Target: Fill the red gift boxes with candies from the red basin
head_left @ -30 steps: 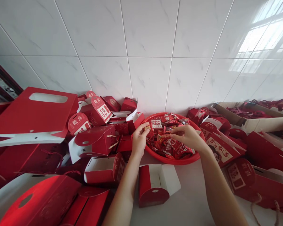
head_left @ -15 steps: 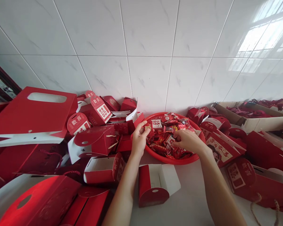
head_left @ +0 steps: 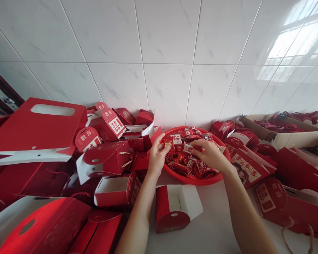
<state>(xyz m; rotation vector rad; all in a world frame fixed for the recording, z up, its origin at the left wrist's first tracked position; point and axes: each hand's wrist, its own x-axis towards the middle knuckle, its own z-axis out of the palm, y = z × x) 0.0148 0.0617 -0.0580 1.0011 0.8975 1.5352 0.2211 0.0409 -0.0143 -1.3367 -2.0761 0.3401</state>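
A round red basket full of wrapped sweets stands by the wall. At its left rim, my left hand holds a red and gold packet between thumb and fingers. Over the sweets, my right hand pinches a small white and red packet. Just in front of the basket, an open red box with a white inside sits on the pale table.
Red boxes are piled on the left, some open. More red boxes lie on the right, beside a cardboard box holding dark red items. A tiled wall rises behind.
My right hand has moved slightly left and up, and a small white and red packet now shows in its fingers. My left hand has barely moved.
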